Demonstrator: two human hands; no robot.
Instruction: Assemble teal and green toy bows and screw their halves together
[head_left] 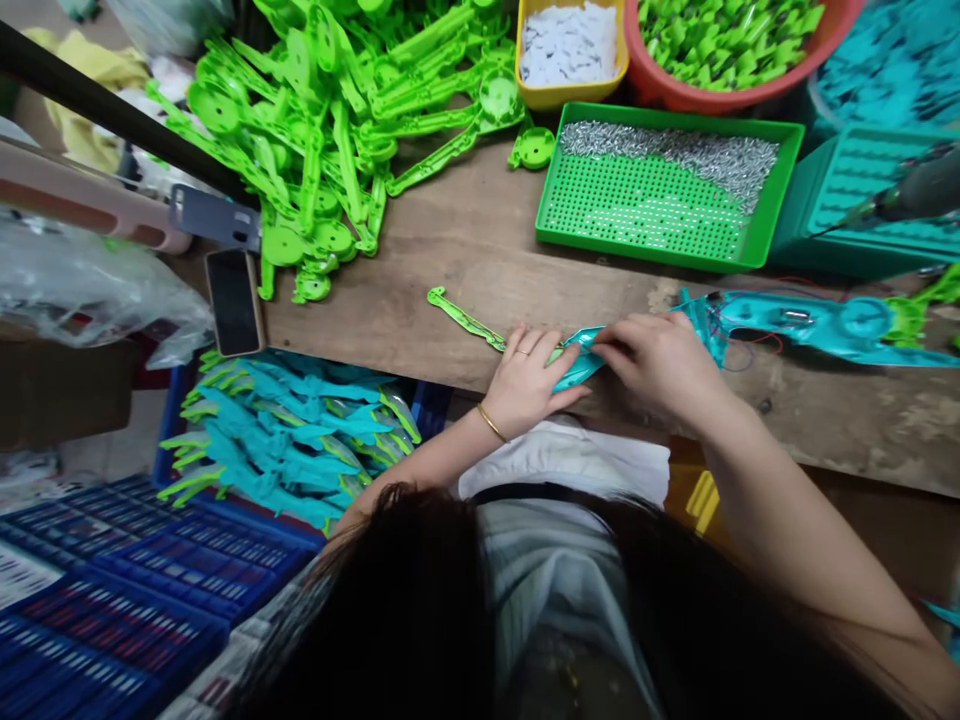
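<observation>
Both my hands rest at the near edge of the wooden bench (480,250), pressed on one long plastic toy piece. My left hand (529,382) lies over its middle, fingers curled down on it, a gold bangle on the wrist. The piece's green handle part (461,317) sticks out to the left of that hand. My right hand (660,362) pinches the teal shell (581,358) of the same piece, fingers closed on its top edge.
A heap of green plastic parts (337,130) fills the bench's back left. A green tray of screws (660,190), a yellow tub (570,50) and a red bowl (735,45) stand behind. A teal wired assembly (810,325) lies right. A phone (234,300) lies left; a crate of finished pieces (285,440) below.
</observation>
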